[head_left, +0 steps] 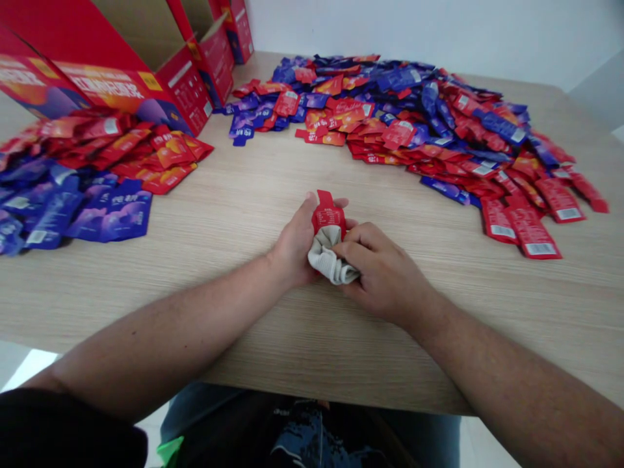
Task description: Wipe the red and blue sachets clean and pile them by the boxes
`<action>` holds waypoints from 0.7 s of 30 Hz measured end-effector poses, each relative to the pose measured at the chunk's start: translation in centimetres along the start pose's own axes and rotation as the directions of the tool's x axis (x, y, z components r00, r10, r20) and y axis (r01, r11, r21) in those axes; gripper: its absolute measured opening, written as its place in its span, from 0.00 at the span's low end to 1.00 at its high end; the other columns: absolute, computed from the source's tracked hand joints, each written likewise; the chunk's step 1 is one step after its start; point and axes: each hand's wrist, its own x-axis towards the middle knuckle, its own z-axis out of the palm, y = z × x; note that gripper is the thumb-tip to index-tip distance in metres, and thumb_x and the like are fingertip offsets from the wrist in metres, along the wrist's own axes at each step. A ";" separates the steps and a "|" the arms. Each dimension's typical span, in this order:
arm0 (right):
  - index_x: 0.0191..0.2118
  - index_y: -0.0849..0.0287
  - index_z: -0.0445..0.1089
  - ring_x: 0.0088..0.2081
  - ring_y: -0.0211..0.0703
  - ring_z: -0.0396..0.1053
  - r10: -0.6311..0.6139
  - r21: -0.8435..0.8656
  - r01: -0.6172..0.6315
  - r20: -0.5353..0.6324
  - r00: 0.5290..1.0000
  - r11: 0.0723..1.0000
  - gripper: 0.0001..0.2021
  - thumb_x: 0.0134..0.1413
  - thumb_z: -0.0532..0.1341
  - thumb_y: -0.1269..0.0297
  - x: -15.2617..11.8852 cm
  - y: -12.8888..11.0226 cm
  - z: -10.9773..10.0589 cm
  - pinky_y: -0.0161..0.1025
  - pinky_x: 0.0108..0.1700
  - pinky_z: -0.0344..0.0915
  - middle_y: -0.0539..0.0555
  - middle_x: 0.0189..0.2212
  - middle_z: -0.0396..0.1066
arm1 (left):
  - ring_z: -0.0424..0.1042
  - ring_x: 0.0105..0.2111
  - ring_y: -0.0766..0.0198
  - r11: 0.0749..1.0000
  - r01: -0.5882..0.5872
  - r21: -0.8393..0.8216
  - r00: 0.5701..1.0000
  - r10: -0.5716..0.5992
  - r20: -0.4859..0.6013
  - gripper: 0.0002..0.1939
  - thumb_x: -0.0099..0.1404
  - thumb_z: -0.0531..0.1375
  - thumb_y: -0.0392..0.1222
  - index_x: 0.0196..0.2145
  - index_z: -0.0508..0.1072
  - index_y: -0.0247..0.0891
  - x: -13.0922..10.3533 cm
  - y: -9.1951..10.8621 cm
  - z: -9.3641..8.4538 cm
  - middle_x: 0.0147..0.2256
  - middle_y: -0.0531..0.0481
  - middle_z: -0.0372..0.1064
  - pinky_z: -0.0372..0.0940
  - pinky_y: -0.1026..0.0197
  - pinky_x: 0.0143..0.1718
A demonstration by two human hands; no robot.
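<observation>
My left hand is closed around a small red sachet, whose narrow tab points away from me. White print shows on the sachet's upper part. Over its lower part lies a bunched, grey-white ribbed cloth. My right hand pinches this cloth from the right, its fingers pressed against the folds. The two hands meet above the near middle of the table. Whatever lies beneath the cloth is hidden.
A long heap of red and blue sachets spreads across the back and right of the wooden table. At the left lies a second pile of sachets. Red cardboard boxes, some open, stand behind it.
</observation>
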 end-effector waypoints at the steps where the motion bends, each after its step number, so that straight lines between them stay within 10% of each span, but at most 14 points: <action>1: 0.45 0.59 0.75 0.45 0.53 0.70 0.028 -0.004 -0.028 -0.017 0.999 1.000 0.09 0.59 0.64 0.70 0.0 0.0 0.0 0.49 0.48 0.72 0.60 0.42 0.70 | 0.78 0.27 0.58 1.000 -0.004 -0.007 1.000 0.004 0.001 0.30 0.78 0.43 0.62 0.52 0.74 0.36 0.0 0.0 0.0 0.29 0.46 0.77 0.73 0.57 0.33; 21: 0.44 0.58 0.75 0.45 0.53 0.70 0.019 0.002 -0.019 0.010 1.000 1.000 0.07 0.60 0.63 0.69 0.1 0.1 -0.3 0.50 0.47 0.72 0.59 0.41 0.72 | 0.78 0.30 0.56 1.000 0.005 -0.003 1.000 -0.005 0.006 0.31 0.77 0.45 0.64 0.53 0.74 0.37 0.3 0.1 -0.4 0.32 0.45 0.78 0.73 0.54 0.38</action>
